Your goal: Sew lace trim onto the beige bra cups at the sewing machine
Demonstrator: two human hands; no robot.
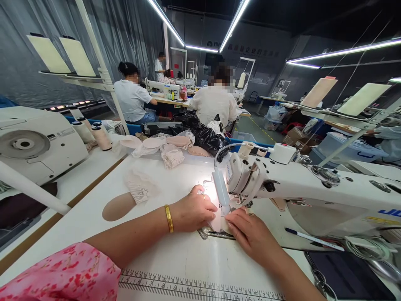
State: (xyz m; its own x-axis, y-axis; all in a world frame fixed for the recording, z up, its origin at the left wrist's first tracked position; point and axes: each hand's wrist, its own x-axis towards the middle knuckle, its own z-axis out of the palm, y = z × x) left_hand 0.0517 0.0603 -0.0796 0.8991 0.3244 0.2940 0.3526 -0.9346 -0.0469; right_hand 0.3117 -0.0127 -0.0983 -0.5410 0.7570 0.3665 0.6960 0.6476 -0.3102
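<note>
A person is sitting at a white bench [175,259] and working a small pale piece of fabric [216,220] under the head of a white sewing machine [313,188]. The fabric is lying flat on the metal needle plate [213,234], directly beneath the needle area, where a small lamp [220,188] on a bendable neck is throwing bright light onto it.

The left hand [192,211], wearing a gold bangle [168,218] at the wrist and a ring, is resting on the left side of the fabric. Its fingers are curled loosely, pressing down on the piece rather than gripping it, which is keeping the cloth flat and steady beside the needle. The right hand [250,234] is lying on the right front edge of the fabric, fingers extended and flat, pinning that edge to the plate. Together the two hands are bracketing the piece from both sides, so it can be steered.

A printed ruler strip [200,288] is running along the bench's near edge. Farther back, a heap of pink lace pieces [166,148] and a black bag [203,133] are sitting within reach. Thread cones [100,136] are standing to the left, near another machine [37,142]. Other workers in white tops [133,98] are sewing at benches beyond.
</note>
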